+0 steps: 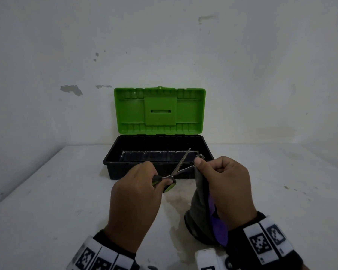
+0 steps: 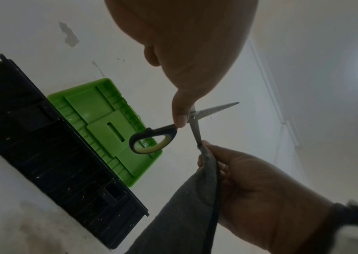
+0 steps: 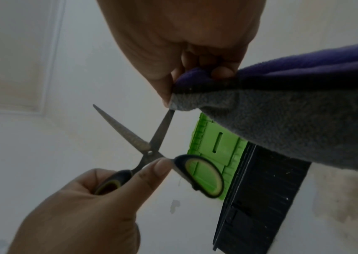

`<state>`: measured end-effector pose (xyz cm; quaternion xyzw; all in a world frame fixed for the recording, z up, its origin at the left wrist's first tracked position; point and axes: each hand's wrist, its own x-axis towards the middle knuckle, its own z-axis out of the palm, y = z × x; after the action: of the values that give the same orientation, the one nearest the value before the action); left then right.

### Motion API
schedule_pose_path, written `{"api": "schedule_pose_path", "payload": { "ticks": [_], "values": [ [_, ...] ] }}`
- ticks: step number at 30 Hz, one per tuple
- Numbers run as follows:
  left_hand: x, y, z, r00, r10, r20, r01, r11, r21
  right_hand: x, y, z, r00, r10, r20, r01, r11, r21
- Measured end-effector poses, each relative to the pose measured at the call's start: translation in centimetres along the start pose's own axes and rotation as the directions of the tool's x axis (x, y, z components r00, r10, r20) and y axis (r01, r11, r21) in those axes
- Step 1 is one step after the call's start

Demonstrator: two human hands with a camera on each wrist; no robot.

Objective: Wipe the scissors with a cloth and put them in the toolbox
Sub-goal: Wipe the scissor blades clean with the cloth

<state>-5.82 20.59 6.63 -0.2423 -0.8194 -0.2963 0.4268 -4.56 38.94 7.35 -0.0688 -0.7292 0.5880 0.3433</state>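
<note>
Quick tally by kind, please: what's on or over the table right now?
Scissors: 1, blades open, held by the left hand
Cloth: 1, pinched on one blade by the right hand
Toolbox: 1, lid up
Total: 3

A white surface point(image 1: 47, 191) lies beneath the hands; beyond them rises a pale wall point(image 1: 164, 45) with chipped paint patches point(image 1: 71, 89).

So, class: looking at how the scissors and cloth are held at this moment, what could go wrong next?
1. The scissors are spread open; the right hand pinches the cloth over one blade tip, so a slip may cut the fingers.
2. The other blade points bare toward the toolbox.
3. The left hand grips only one handle, so the blades could swing.
</note>
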Motion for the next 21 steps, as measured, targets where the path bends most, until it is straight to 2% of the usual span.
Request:
{"api": "schedule_pose_path", "payload": {
  "ticks": [3, 6, 9, 13, 16, 19, 21],
  "values": [
    [0.1, 0.0, -0.1, 1.0, -0.006, -0.006, 0.006, 1.0, -0.002, -0.6, -0.3, 0.4, 1.0, -0.003, 0.027, 0.003, 1.0, 0.011],
    [0.0, 0.2, -0.2, 1.0, 0.022, 0.007, -0.022, 1.0, 0.017, 0.1, 0.2, 0.1, 1.0, 0.005, -0.019, -0.005, 1.0, -0.003],
    [0.0, 0.0, -0.2, 1.0, -0.004, 0.027, 0.004, 1.0, 0.006, 0.4, 0.4, 0.1, 0.999, -0.003, -0.05, 0.003, 1.0, -0.002],
    [0.1, 0.1, -0.3, 0.999, -0.024, 0.03, 0.025, 0.999, -0.03, -0.3, 0.1, 0.6, 1.0, -0.016, -0.011, 0.016, 1.0, 0.016],
    [0.0, 0.2, -0.3, 0.998, -0.035, 0.051, 0.036, 0.999, -0.031, 0.5, 0.7, -0.2, 0.999, -0.028, -0.029, 0.027, 1.0, -0.005],
    [-0.1, 0.0, -0.3, 0.992, -0.084, 0.093, 0.088, 0.995, -0.039, 1.6, 1.6, -1.4, 0.998, -0.021, -0.057, 0.02, 1.0, -0.024],
    [0.1, 0.3, -0.4, 0.973, -0.209, 0.094, 0.218, 0.971, -0.101, 2.3, 2.0, -2.3, 0.997, -0.003, -0.074, 0.004, 1.0, 0.009]
  ]
}}
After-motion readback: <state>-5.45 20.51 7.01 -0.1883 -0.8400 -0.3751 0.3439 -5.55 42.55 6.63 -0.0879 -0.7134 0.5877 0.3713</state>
